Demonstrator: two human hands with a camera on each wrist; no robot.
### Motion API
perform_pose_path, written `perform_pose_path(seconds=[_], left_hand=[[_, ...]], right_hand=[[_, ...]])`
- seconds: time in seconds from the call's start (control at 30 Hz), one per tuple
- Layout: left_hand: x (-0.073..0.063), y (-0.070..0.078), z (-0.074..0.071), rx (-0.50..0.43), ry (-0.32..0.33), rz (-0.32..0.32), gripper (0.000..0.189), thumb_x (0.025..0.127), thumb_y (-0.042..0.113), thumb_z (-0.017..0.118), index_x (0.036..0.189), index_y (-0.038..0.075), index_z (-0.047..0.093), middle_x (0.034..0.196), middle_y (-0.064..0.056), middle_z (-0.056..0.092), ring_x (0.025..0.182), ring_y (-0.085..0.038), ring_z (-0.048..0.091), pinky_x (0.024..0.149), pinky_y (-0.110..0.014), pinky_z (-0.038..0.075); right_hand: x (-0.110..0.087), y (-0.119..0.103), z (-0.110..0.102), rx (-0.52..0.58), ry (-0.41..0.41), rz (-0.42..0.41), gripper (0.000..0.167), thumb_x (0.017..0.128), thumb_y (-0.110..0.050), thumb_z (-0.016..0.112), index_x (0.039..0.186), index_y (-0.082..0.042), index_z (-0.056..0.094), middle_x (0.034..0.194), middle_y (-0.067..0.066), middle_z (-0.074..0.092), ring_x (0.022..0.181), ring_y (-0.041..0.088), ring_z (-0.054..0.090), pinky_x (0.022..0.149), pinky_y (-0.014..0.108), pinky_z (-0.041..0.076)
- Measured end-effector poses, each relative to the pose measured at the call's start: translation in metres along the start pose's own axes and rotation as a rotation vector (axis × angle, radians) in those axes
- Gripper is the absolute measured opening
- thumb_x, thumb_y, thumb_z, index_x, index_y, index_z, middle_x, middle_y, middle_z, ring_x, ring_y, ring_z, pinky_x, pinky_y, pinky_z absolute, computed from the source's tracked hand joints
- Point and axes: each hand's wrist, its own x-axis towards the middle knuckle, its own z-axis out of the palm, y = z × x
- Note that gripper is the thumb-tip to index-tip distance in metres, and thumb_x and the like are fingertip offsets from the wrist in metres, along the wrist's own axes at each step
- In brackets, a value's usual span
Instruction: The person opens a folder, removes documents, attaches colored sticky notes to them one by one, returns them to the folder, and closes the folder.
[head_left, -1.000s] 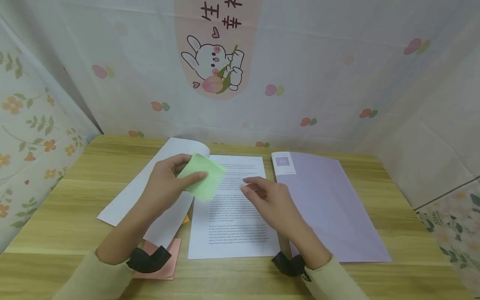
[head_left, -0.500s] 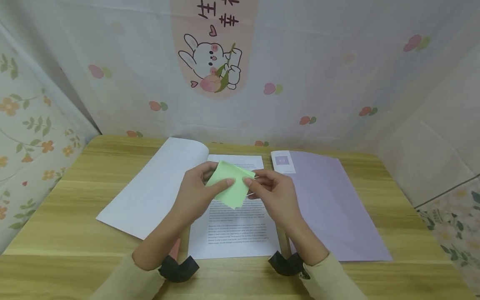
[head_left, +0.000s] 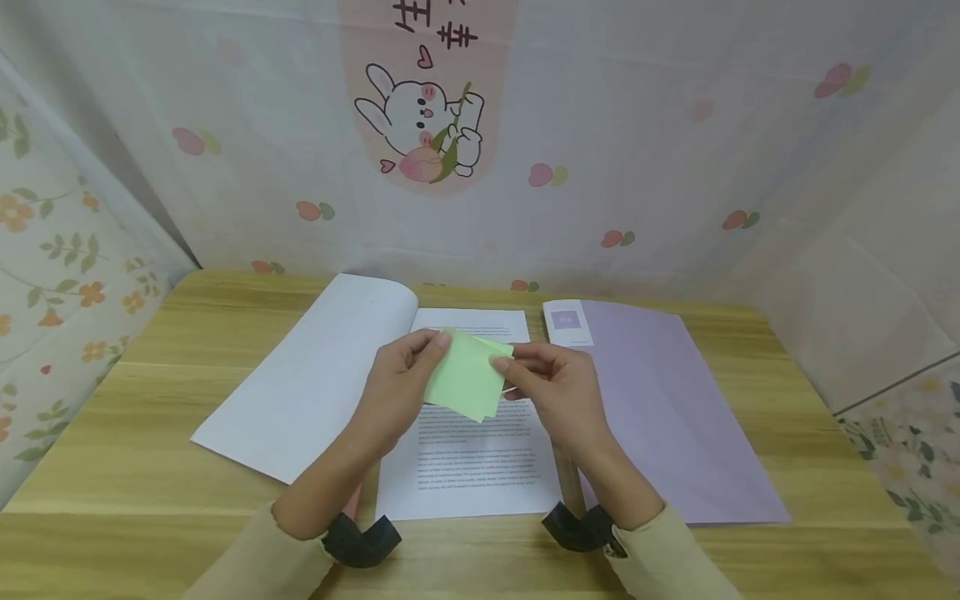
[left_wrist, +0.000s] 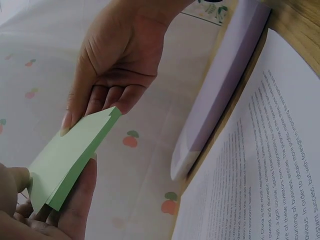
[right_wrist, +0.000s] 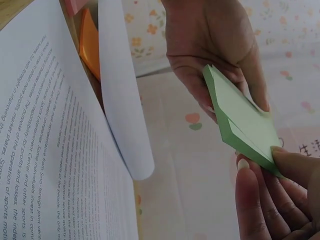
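Note:
A pad of light green sticky notes (head_left: 467,379) is held up between both hands, above a printed sheet (head_left: 472,467). My left hand (head_left: 399,379) grips its left side, thumb on the upper left corner of the top note. On the opposite side my right hand (head_left: 558,383) pinches the pad, thumb on its face and fingers behind. The top note sits slightly askew from the stack, and both wrist views show the pad's thickness (left_wrist: 82,167) with a narrow gap under the top note (right_wrist: 245,110).
An open booklet's white curled pages (head_left: 322,375) lie left of the sheet. To the right lies a lilac-covered booklet (head_left: 667,417). Orange (right_wrist: 90,47) and pink (right_wrist: 75,6) pieces show beside the curled pages in the right wrist view. A patterned curtain (head_left: 637,125) hangs behind the wooden table (head_left: 112,467).
My left hand has brought the green pad rightward to my right hand, which now pinches its right side. Since half a second ago the left thumb has slid up to the pad's upper corner.

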Motion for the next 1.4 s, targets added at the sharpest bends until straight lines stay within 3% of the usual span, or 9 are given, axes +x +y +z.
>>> perform_pose_path(seconds=[0.47,0.93,1.03,1.2,1.4], left_hand=[[-0.0008,-0.0020,0.0023,-0.011,0.065,0.010,0.033,0.106,0.029,0.054,0.125,0.006,0.067,0.100,-0.013,0.075,0.076,-0.016,0.065,0.063,-0.020,0.052],[-0.0003,-0.0055,0.0037,-0.050,0.076,-0.026,0.035,0.107,0.033,0.051,0.125,0.008,0.068,0.099,-0.013,0.073,0.076,-0.017,0.064,0.064,-0.021,0.051],[-0.0001,-0.0059,0.0038,-0.084,0.074,-0.059,0.038,0.106,0.035,0.050,0.126,0.008,0.068,0.102,-0.013,0.071,0.079,-0.016,0.063,0.065,-0.021,0.051],[0.0009,-0.0077,0.0041,-0.142,0.083,-0.110,0.038,0.105,0.035,0.052,0.126,0.007,0.068,0.106,-0.013,0.071,0.082,-0.016,0.065,0.066,-0.022,0.053],[0.0038,-0.0095,0.0017,-0.208,0.064,-0.173,0.040,0.106,0.034,0.052,0.127,0.005,0.066,0.115,-0.013,0.071,0.089,-0.015,0.071,0.072,-0.025,0.057]], right_hand=[[-0.0005,0.0032,0.0051,0.021,0.119,0.010,0.029,0.085,-0.012,0.082,0.109,-0.004,0.068,0.096,0.019,0.078,0.070,0.016,0.075,0.066,0.032,0.063],[0.0016,0.0071,0.0052,-0.028,0.141,-0.012,0.016,0.086,-0.012,0.080,0.096,-0.001,0.073,0.090,0.016,0.078,0.074,0.019,0.076,0.064,0.029,0.062],[0.0012,0.0075,0.0053,-0.075,0.155,-0.060,0.014,0.086,-0.012,0.081,0.096,-0.004,0.075,0.094,0.013,0.077,0.079,0.021,0.076,0.064,0.026,0.062],[-0.0010,0.0080,0.0066,-0.250,0.204,-0.233,0.011,0.084,-0.011,0.083,0.090,-0.007,0.075,0.103,0.005,0.077,0.088,0.019,0.076,0.068,0.020,0.060],[-0.0025,0.0075,0.0073,-0.357,0.240,-0.373,0.013,0.081,-0.010,0.085,0.085,-0.005,0.073,0.103,0.005,0.073,0.096,0.018,0.071,0.073,0.025,0.061]])
